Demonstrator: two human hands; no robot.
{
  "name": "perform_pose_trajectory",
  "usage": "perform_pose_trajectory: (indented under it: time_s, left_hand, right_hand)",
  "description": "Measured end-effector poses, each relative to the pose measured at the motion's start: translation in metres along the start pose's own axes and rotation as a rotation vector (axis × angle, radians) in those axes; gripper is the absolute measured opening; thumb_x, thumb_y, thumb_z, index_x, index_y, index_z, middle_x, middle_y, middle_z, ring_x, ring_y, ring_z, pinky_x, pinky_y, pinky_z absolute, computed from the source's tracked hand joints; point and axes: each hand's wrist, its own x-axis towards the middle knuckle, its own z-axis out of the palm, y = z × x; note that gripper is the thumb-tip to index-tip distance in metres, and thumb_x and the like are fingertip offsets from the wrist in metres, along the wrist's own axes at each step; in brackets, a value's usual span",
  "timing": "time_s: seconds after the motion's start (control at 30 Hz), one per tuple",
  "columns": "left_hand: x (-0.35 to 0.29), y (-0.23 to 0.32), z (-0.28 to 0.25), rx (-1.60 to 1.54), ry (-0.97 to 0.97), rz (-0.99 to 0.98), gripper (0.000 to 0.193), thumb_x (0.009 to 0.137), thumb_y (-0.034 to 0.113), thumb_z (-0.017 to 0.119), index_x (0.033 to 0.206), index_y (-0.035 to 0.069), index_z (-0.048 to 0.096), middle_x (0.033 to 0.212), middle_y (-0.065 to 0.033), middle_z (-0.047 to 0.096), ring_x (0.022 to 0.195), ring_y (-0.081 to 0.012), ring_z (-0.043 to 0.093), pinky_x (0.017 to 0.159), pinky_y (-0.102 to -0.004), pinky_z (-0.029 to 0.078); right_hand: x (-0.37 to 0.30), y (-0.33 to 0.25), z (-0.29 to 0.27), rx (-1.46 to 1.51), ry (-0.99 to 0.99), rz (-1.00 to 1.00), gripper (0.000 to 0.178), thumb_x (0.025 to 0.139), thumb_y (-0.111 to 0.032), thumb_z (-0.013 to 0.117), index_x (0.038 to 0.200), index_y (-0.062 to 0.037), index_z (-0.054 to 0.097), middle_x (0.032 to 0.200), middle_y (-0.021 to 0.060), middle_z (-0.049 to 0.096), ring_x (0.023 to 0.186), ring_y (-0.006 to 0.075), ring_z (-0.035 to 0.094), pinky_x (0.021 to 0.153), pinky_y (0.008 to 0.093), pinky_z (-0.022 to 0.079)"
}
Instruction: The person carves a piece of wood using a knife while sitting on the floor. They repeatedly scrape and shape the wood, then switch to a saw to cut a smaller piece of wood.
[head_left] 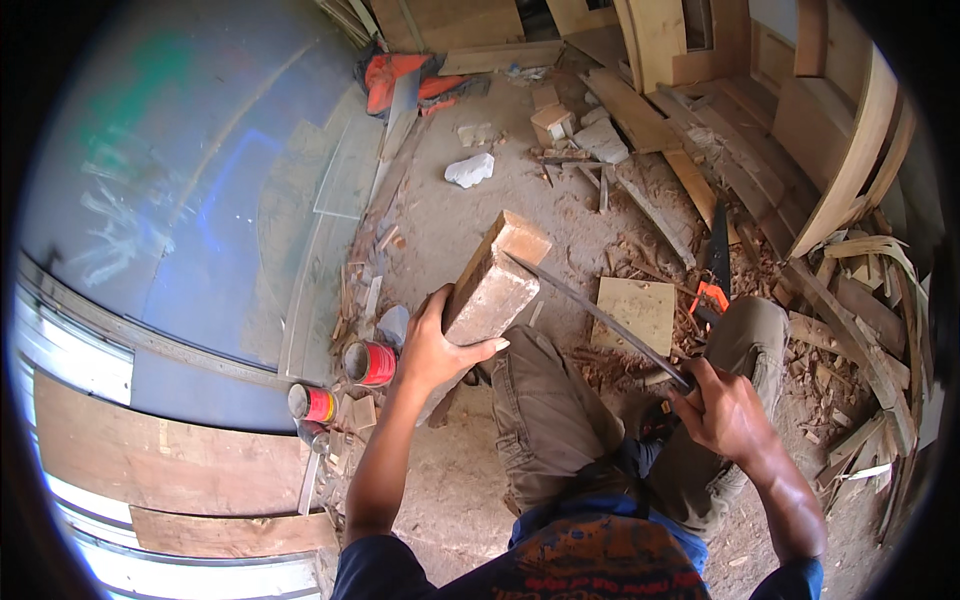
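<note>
My left hand (432,345) is wrapped round a thick, pale brown wooden block (492,290), tilted up in front of my left knee. In my right hand (722,408) is a long thin metal tool (610,318), gripped by its dark handle end above my right knee. The tool slants up and left, and its tip meets the block's edge near the top end. Whether the tip presses into the wood or only rests there I cannot tell. The block's lower part is partly hidden behind my left hand and wrist.
A handsaw (712,293) with an orange handle lies among wood shavings beside a square board (634,313). Two red tins (370,363) (313,404) stand left. Planks (690,190) lean at the right; a blue-grey panel (200,200) fills the left. A white lump (469,170) lies ahead.
</note>
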Motion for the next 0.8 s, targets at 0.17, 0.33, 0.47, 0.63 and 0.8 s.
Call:
perform_pose_trajectory:
  time_s: [0.17, 0.33, 0.47, 0.63, 0.8]
  left_hand:
    - [0.002, 0.007, 0.007, 0.085, 0.080, 0.040, 0.099, 0.058, 0.045, 0.095, 0.131, -0.009, 0.053, 0.119, -0.0289, 0.066, 0.110, -0.0426, 0.066, 0.094, -0.0467, 0.053]
    - [0.001, 0.011, 0.008, 0.028, 0.109, 0.077, 0.094, 0.058, 0.040, 0.096, 0.128, -0.006, 0.055, 0.115, -0.0257, 0.068, 0.107, -0.0399, 0.067, 0.091, -0.0458, 0.054]
    - [0.003, 0.005, -0.002, -0.112, 0.198, 0.051, 0.083, 0.060, 0.034, 0.096, 0.124, -0.003, 0.058, 0.110, -0.0207, 0.071, 0.098, -0.0315, 0.071, 0.087, -0.0412, 0.056]
    - [0.002, -0.011, -0.045, -0.498, 0.289, -0.007, 0.053, 0.068, 0.024, 0.090, 0.108, -0.002, 0.067, 0.097, -0.0096, 0.072, 0.087, -0.0185, 0.068, 0.080, -0.0338, 0.056]
    - [0.005, 0.013, -0.039, -0.453, 0.135, 0.151, 0.062, 0.065, 0.027, 0.092, 0.112, -0.002, 0.065, 0.103, -0.0103, 0.072, 0.090, -0.0178, 0.068, 0.081, -0.0336, 0.055]
  right_hand:
    - [-0.003, -0.004, -0.004, -0.098, -0.006, -0.013, 0.032, 0.091, -0.016, 0.068, 0.112, 0.0032, 0.053, 0.064, 0.0182, 0.066, 0.064, 0.0415, 0.067, 0.057, 0.0485, 0.054]
    - [-0.007, 0.004, -0.010, -0.115, -0.006, -0.014, 0.031, 0.092, -0.015, 0.067, 0.112, 0.0027, 0.051, 0.065, 0.0200, 0.066, 0.064, 0.0422, 0.067, 0.056, 0.0498, 0.054]
    - [-0.026, 0.016, -0.021, -0.247, -0.074, 0.099, 0.031, 0.092, -0.017, 0.065, 0.111, 0.0041, 0.052, 0.068, 0.0207, 0.066, 0.062, 0.0419, 0.067, 0.056, 0.0492, 0.055]
    - [-0.040, 0.043, -0.025, -0.075, -0.043, 0.293, 0.030, 0.093, -0.017, 0.067, 0.109, 0.0044, 0.053, 0.069, 0.0233, 0.065, 0.067, 0.0449, 0.067, 0.059, 0.0517, 0.053]
    - [-0.013, 0.001, -0.018, 0.180, 0.104, 0.338, 0.036, 0.091, -0.018, 0.072, 0.114, 0.0052, 0.057, 0.066, 0.0209, 0.063, 0.074, 0.0421, 0.069, 0.062, 0.0440, 0.053]
